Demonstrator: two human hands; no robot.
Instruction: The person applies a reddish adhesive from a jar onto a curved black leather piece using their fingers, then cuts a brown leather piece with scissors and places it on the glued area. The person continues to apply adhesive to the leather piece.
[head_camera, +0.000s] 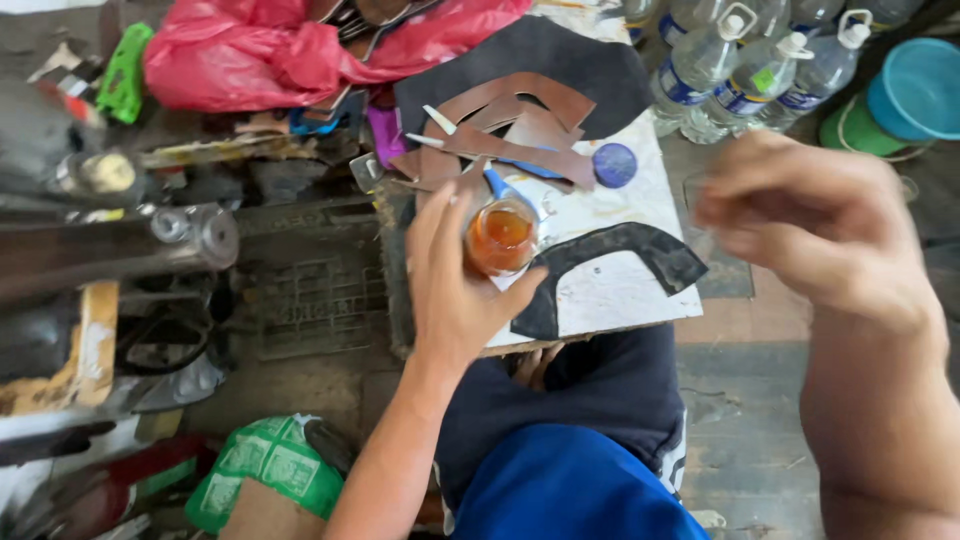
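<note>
- The right hand (815, 225) is nearest the camera, raised at the right of the frame and blurred; its fingers are bunched together, and whether they pinch anything cannot be told.
- The left hand (455, 275) sits at the centre of the frame, fingers and thumb wrapped around a small glass jar (500, 237) of amber-orange liquid, holding it upright over the board.
- The jar stands at the left part of a white work board (610, 290) that rests across the person's lap, just above the dark blue clothing (570, 440) at the bottom centre.
- A curved black leather strip (610, 260) lies on the board just to the right of the jar, near the thumb.
- Brown leather pieces (520, 125) are piled on the board's upper part, above the jar, with a round blue lid (614, 165) beside them to the right.
- A large black leather sheet (560, 65) lies beneath those pieces, towards the top centre.
- Clear plastic bottles (740, 75) lie at the upper right, with a teal bowl (918, 88) in the corner.
- A red plastic bag (260, 50) fills the upper left.
- A dark metal machine (120, 245) occupies the left edge.
- A green printed bag (265, 470) lies at the lower left.
</note>
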